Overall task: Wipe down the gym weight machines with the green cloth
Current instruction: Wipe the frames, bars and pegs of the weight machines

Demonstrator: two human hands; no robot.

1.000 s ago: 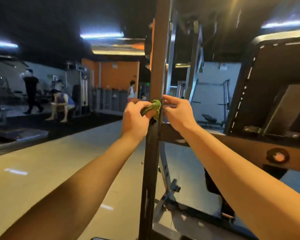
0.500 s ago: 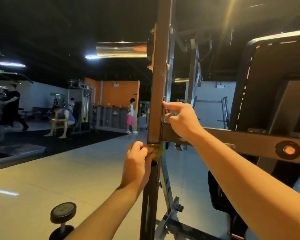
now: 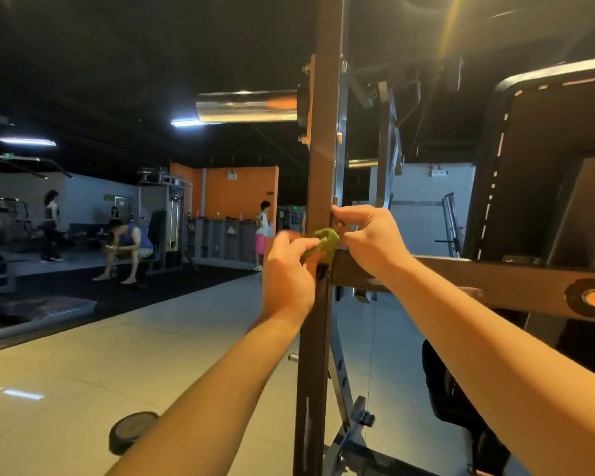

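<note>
**Wiping the upright at the crossbar joint**

Left hand point(image 3: 291, 269) pinches a crumpled green cloth point(image 3: 323, 243) btwn thumb & fingers. It presses the cloth on the front face of the tall brown steel upright post point(image 3: 323, 166), right where the brown horizontal crossbar point(image 3: 461, 273) meets it. Right hand point(image 3: 368, 242) is just beside, fingers curled on the post's rear edge, prob. bracing.

Step in hand, I'd say: rubbing the post at the joint. Next move likely needs the cloth run along the crossbar or up toward the shiny chrome bar sleeve point(image 3: 244, 106), w/ steady pressure & the right hand out of the way.

Writing: none legible. Wall signs & a green lit sign far back are too small, and no brand shows on the frame.
</note>
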